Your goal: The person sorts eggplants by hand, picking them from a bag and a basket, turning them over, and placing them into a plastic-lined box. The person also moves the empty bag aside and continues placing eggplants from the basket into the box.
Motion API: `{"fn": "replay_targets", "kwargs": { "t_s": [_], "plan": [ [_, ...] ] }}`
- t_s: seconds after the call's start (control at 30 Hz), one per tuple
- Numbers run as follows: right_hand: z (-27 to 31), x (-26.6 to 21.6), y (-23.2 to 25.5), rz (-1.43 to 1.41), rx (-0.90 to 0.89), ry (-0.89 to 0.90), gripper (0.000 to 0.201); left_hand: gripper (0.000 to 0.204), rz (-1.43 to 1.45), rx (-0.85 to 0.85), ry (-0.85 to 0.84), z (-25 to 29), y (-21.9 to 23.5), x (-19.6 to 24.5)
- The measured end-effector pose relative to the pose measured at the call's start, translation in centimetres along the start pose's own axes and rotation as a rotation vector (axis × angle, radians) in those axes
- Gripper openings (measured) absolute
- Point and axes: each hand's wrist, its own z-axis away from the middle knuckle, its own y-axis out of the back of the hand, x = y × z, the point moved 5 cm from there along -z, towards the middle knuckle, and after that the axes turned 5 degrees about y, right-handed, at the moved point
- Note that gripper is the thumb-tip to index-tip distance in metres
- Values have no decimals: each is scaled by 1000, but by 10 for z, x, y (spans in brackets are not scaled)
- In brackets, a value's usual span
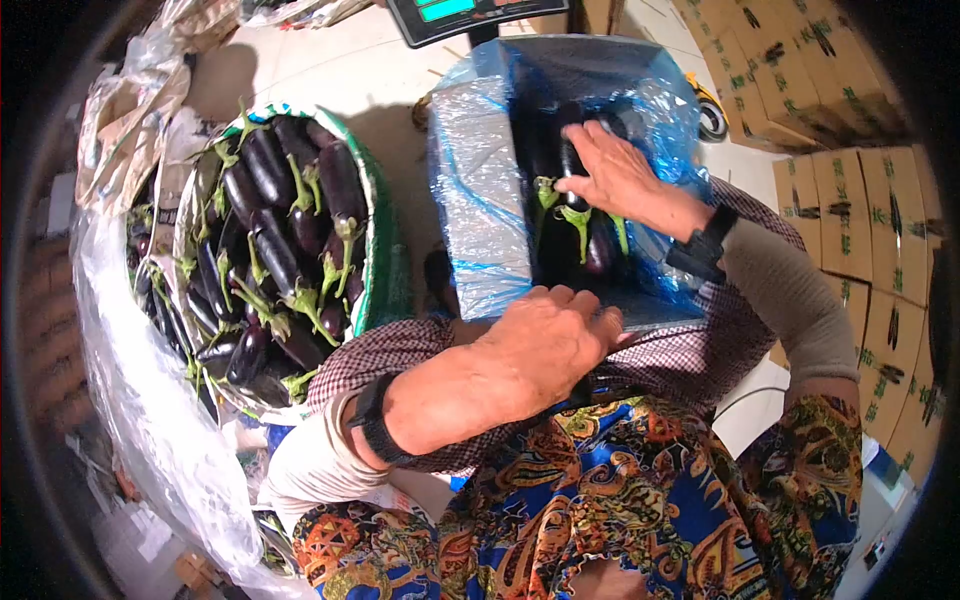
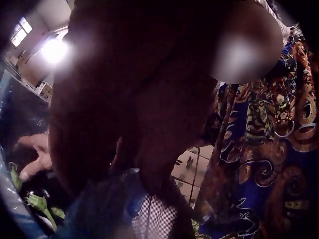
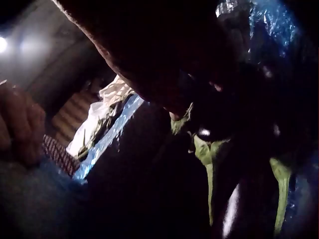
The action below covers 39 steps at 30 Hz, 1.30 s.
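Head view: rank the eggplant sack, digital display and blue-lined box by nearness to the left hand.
Nearest the left hand first:
1. Blue-lined box, just ahead.
2. Eggplant sack, off to the left.
3. Digital display, far ahead, top edge.

A pale tiled floor [image 1: 320, 70] showed at the upper left of the frame and, in a smaller patch, at the lower right. A green-rimmed sack [image 1: 368, 190] full of eggplants [image 1: 268, 168] stood on it left of centre. Stacked cartons [image 1: 890, 225] lined the right edge. What bore the blue-lined box [image 1: 480, 190] at upper centre was hidden.
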Motion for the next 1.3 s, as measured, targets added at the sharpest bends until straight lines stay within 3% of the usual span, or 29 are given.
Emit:
{"fn": "replay_targets", "kwargs": {
  "t_s": [0.03, 0.1, 0.17, 0.4, 0.5, 0.57, 0.6, 0.7, 0.77, 0.83, 0.93, 0.97, 1.0, 1.03, 1.1, 1.13, 1.17, 1.3],
  "plan": [
    [3, -9, -4, -32, -34, 40, 66, 31, -12, -12, -2, -1, -3, 0],
    [11, -35, -4, 80, -3, 285, 66, 24, -12, 29, 8, 0, -9, -3],
    [11, -40, -12, 164, -13, 304, 71, 22, -49, 41, -4, -6, -24, -6],
    [10, -49, -2, 168, -84, 360, 71, 22, -169, 176, -30, 6, 7, 10],
    [13, -59, 11, 102, -128, 343, 72, 27, -182, 640, -171, 52, 60, 18],
    [19, -70, 26, 106, -89, 447, 73, 30, 82, 576, -126, 72, 76, 14],
    [18, -81, 32, 42, -185, 325, 73, 31, 216, 542, -109, 83, 83, 12],
    [10, -42, 1, 137, -160, 350, 74, 32, 273, 531, -4, 126, 108, 8],
    [9, -35, -3, 149, -148, 377, 75, 37, 355, 747, -8, 165, 118, -13],
    [10, -42, 3, 108, -163, 328, 75, 38, 512, 785, 358, 215, 127, -60],
    [10, -40, -2, 141, -126, 352, 75, 36, 375, 1231, 783, 323, 120, -156],
    [10, -40, -2, 152, -107, 368, 75, 36, 670, 1436, 840, 366, 106, -191],
    [10, -40, -2, 149, -111, 366, 75, 36, 667, 1572, 978, 418, 86, -231],
    [9, -40, -3, 146, -113, 363, 75, 42, 363, 1644, 1287, 480, 62, -275],
    [6, -41, 1, 116, -140, 321, 74, 46, 170, 1638, 1696, 561, 22, -320],
    [6, -45, 4, 87, -170, 285, 72, 39, 119, 1700, 1717, 611, -15, -366],
    [5, -47, 5, 54, -199, 248, 71, 36, 117, 1716, 1743, 619, -23, -380],
    [1, -48, 6, 47, -185, 230, 68, 41, 191, 1619, 1854, 610, -34, -393]
  ]
}}
